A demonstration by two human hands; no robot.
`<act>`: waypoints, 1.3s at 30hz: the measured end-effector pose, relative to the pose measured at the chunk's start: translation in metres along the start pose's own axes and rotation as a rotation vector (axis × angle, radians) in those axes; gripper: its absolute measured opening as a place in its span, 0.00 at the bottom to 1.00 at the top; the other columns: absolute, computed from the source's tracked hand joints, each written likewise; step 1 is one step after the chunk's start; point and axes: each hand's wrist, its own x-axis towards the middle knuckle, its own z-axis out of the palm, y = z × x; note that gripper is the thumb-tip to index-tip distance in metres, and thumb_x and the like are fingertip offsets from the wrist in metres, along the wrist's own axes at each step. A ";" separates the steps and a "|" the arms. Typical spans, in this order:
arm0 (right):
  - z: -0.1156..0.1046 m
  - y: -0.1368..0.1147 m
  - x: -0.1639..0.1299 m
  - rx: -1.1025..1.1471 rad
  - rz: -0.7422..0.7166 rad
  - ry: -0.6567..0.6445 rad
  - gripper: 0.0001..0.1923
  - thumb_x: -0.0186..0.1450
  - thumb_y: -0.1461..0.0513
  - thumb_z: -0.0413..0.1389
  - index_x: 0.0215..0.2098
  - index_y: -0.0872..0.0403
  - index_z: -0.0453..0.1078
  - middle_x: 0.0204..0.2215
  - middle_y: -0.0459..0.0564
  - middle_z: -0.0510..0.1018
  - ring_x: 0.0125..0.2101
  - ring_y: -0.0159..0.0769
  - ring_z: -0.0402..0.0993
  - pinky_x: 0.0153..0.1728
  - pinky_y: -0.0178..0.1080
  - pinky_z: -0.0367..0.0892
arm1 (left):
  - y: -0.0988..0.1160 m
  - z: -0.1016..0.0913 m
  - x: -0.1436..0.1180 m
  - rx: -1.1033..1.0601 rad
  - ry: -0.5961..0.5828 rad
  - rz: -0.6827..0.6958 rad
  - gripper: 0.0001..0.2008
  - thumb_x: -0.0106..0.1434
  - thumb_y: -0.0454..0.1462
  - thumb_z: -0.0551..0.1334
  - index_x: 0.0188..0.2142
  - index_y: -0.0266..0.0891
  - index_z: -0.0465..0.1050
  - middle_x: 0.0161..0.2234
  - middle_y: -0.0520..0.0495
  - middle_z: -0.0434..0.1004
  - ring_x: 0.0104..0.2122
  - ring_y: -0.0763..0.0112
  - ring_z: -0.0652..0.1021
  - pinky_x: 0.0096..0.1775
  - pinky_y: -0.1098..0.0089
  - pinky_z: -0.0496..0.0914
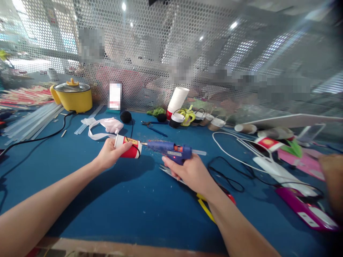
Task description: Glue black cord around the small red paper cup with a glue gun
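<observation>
Red paper cup [131, 153] — white-edged, gold-labelled, tipped sideways

Can't read any actual lettering here tbh. The blue glue gun [164, 146] has a white sticker [171, 153] and the red paper cup [130, 153] a yellow label [133, 142], but the print's too tiny on both.

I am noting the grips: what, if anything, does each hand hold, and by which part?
The left hand holds a red-and-white paper cup by its side wall; the right hand holds a blue glue gun by its handle.
</observation>
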 end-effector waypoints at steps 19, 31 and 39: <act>0.000 -0.003 -0.003 -0.018 0.011 0.017 0.12 0.56 0.55 0.54 0.19 0.53 0.65 0.08 0.41 0.66 0.11 0.30 0.64 0.15 0.33 0.64 | 0.002 0.001 0.000 -0.011 0.041 -0.007 0.14 0.50 0.44 0.64 0.23 0.33 0.76 0.22 0.46 0.77 0.22 0.71 0.72 0.25 0.73 0.65; 0.000 -0.004 -0.005 -0.027 0.024 -0.022 0.12 0.56 0.56 0.54 0.18 0.53 0.63 0.10 0.42 0.67 0.11 0.29 0.64 0.15 0.32 0.63 | -0.005 -0.002 0.005 -0.155 0.070 -0.072 0.13 0.50 0.44 0.65 0.24 0.34 0.76 0.22 0.47 0.78 0.21 0.73 0.73 0.25 0.75 0.66; 0.000 -0.004 -0.005 -0.029 0.020 -0.048 0.12 0.56 0.56 0.54 0.19 0.53 0.64 0.10 0.42 0.67 0.12 0.29 0.65 0.14 0.31 0.62 | -0.002 0.000 0.004 -0.200 0.097 -0.115 0.13 0.49 0.43 0.65 0.26 0.33 0.76 0.23 0.46 0.78 0.21 0.72 0.74 0.25 0.74 0.67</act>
